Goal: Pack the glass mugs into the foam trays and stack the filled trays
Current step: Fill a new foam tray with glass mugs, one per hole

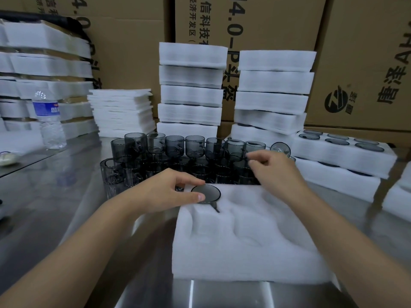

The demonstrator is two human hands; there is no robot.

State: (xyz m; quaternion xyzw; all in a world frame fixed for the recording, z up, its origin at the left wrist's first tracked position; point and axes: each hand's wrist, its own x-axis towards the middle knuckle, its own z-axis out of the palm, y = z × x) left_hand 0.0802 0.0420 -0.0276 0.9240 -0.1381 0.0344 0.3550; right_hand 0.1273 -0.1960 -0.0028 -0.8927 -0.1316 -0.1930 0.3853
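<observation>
A white foam tray (pixel 244 236) lies in front of me on the steel table. One smoky glass mug (pixel 206 193) sits in its far-left pocket. My left hand (pixel 169 190) pinches this mug's rim between thumb and forefinger. Behind the tray stands a group of several loose mugs (pixel 173 145). My right hand (pixel 275 170) reaches over the right end of the group. Its curled thumb and forefinger pinch a mug (pixel 236 150) there, and the hand hides most of the contact. The tray's other pockets hold nothing.
Two filled trays (pixel 342 152) are stacked at the right, with a tipped mug (pixel 281 148) beside them. Tall filled-tray stacks (pixel 191 85) (pixel 273 90) and flat foam sheets (pixel 122 112) stand behind. A water bottle (pixel 50 121) is at the left, and cardboard boxes (pixel 360 63) are at the back.
</observation>
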